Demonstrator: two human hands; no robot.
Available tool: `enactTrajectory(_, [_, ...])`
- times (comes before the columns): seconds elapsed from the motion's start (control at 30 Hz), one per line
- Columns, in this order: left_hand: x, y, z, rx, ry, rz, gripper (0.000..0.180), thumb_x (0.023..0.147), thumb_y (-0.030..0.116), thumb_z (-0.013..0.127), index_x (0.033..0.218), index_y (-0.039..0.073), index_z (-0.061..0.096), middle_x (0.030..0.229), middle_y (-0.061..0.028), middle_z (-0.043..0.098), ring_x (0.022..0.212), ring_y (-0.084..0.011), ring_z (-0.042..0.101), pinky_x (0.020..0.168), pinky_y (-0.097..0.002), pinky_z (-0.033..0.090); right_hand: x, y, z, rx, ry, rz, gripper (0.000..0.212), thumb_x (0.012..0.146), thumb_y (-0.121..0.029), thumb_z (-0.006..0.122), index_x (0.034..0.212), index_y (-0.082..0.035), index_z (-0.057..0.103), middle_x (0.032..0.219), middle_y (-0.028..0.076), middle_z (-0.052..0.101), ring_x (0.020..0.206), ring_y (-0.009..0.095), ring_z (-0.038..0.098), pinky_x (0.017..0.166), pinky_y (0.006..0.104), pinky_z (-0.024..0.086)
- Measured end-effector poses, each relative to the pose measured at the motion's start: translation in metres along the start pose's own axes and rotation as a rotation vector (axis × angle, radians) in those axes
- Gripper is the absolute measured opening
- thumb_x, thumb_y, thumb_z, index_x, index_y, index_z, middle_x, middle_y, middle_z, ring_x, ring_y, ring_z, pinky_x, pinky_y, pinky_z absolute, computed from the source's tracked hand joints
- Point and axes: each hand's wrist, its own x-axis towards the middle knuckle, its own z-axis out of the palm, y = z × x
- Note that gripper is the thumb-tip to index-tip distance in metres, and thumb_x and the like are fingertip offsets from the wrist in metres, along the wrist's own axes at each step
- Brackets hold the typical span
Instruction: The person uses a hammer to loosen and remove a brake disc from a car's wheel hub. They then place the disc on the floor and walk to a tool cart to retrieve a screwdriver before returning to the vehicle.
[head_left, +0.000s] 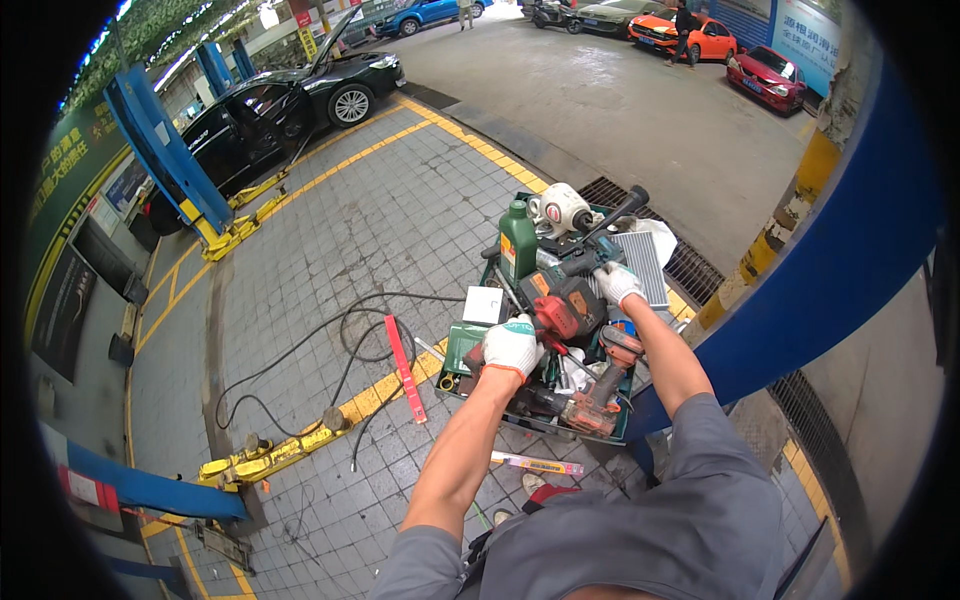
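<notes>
My left hand (512,347), in a white knit glove, is closed over the tool pile; what it grips is hidden beneath it. Beside it is a red-and-black power tool (557,316). My right hand (620,284), also gloved, curls round a teal-and-black cordless power tool (592,258) that lies across the pile. An orange-and-grey cordless impact wrench (618,350) rests below my right hand. Around them stand a green oil bottle (518,245), a white rounded tool (567,208), a grey finned panel (643,262) and a white box (484,305), all in a dark tool tray (570,432).
A blue post (850,270) rises close on my right. On the tiled floor lie a red strip (404,368), a coiled black hose (345,335) and yellow lift arms (275,452). A black car (290,105) stands beside a blue lift post (165,150). Grating (690,270) runs behind the tray.
</notes>
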Motion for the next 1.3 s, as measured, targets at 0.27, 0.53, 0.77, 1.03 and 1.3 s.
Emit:
enactTrajectory(0.27, [-0.010, 0.000, -0.015, -0.071, -0.024, -0.102, 0.050, 0.090, 0.045, 0.079, 0.112, 0.001, 0.070, 0.106, -0.0234, 0.079, 0.093, -0.0438, 0.079, 0.084, -0.0524, 0.063, -0.011, -0.032, -0.041, 0.131, 0.254, -0.010, 0.060, 0.109, -0.063, 0.049, 0.142, -0.017, 0.070, 0.125, 0.025, 0.077, 0.118, 0.046, 0.073, 0.102, 0.0551, 0.054])
enactTrajectory(0.53, [-0.008, 0.000, -0.012, -0.066, -0.026, -0.101, 0.048, 0.089, 0.043, 0.080, 0.113, 0.002, 0.070, 0.106, -0.0234, 0.078, 0.095, -0.0428, 0.079, 0.086, -0.0515, 0.063, -0.019, -0.051, -0.116, 0.421, 0.572, -0.123, 0.054, 0.114, -0.051, 0.051, 0.137, -0.006, 0.070, 0.120, 0.022, 0.079, 0.114, 0.042, 0.074, 0.098, 0.0486, 0.056])
enactTrajectory(0.77, [-0.001, 0.011, 0.006, 0.129, 0.005, 0.035, 0.056, 0.087, 0.048, 0.086, 0.119, 0.005, 0.070, 0.106, -0.0166, 0.077, 0.093, -0.0368, 0.079, 0.084, -0.0504, 0.062, -0.075, -0.072, -0.170, 0.637, 0.746, -0.298, 0.038, 0.113, -0.039, 0.061, 0.126, -0.006, 0.074, 0.115, 0.019, 0.080, 0.105, 0.038, 0.076, 0.093, 0.0442, 0.058])
enactTrajectory(1.03, [-0.044, 0.028, -0.043, -0.192, 0.222, 0.129, 0.071, 0.093, 0.049, 0.081, 0.143, 0.002, 0.064, 0.136, -0.0208, 0.070, 0.125, -0.0407, 0.067, 0.106, -0.0508, 0.054, -0.231, -0.101, -0.230, 1.175, 0.601, -0.366, 0.026, 0.114, -0.027, 0.064, 0.121, -0.002, 0.069, 0.094, 0.003, 0.070, 0.084, 0.011, 0.064, 0.077, 0.0292, 0.054])
enactTrajectory(1.3, [-0.195, 0.031, -0.071, -1.035, -0.338, 0.347, 0.085, 0.099, 0.043, 0.077, 0.166, 0.003, 0.045, 0.143, -0.0144, 0.066, 0.126, -0.0193, 0.063, 0.113, -0.0356, 0.049, -0.422, -0.115, -0.150, 1.403, 0.323, -0.145, 0.028, 0.117, -0.033, 0.058, 0.113, -0.005, 0.061, 0.083, 0.002, 0.062, 0.073, 0.013, 0.060, 0.069, 0.0300, 0.050])
